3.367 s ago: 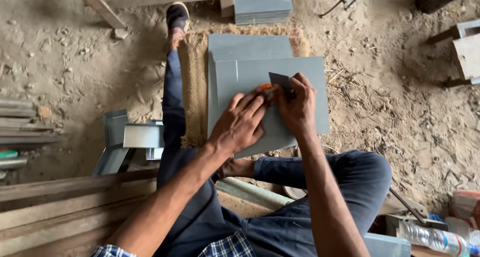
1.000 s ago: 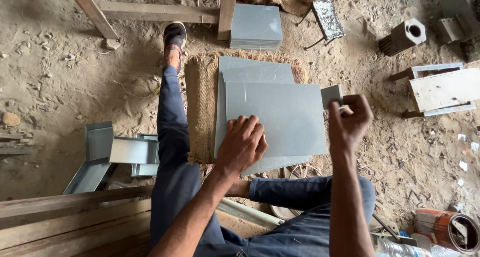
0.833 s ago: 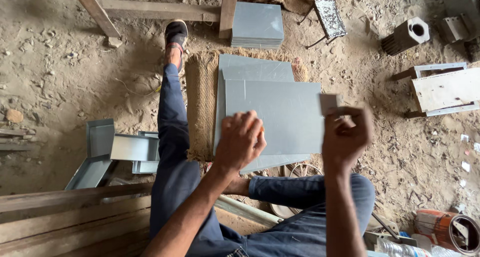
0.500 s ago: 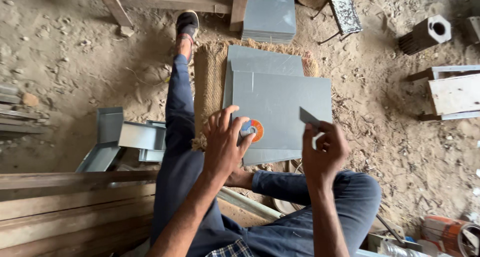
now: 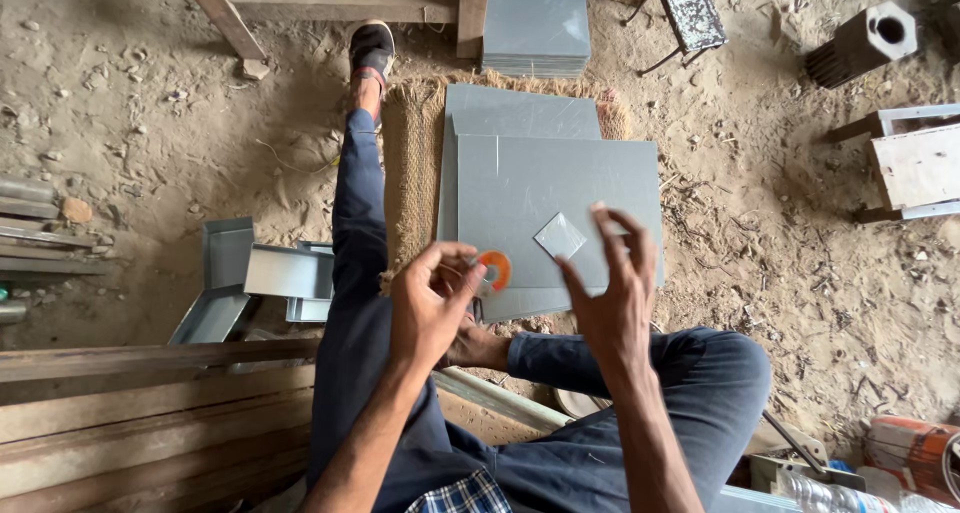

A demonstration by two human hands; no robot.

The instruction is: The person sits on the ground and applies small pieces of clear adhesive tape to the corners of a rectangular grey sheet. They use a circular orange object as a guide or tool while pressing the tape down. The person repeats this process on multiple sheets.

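Seated on the dirt floor [image 5: 150, 123] with one leg stretched out, the person works over a grey metal sheet [image 5: 600, 188] that lies on top of other grey sheets on a coir mat [image 5: 408, 173]. The left hand [image 5: 432, 308] hovers just above the near edge of the sheet, its fingers curled loosely; a small orange-and-white disc [image 5: 495, 270], possibly a roll of tape, sits right at its fingertips, and whether that grip holds it or only touches it I cannot tell. The right hand [image 5: 612, 298] is spread wide, its grip released and holding nothing, with a small square metal piece [image 5: 559, 236] lying flat on the sheet just beyond its fingers. Judging from this, the step in hand is placing or fixing that small piece on the sheet. To do it well, it would help to keep the sheet flat and steady against the mat, square the small piece to the sheet's edges before pressing it down, and keep fingertips off the cut edges, which are likely sharp. A stack of grey panels [image 5: 535, 28] waits beyond the mat, and folded metal channels [image 5: 275, 271] lie beside the outstretched leg.
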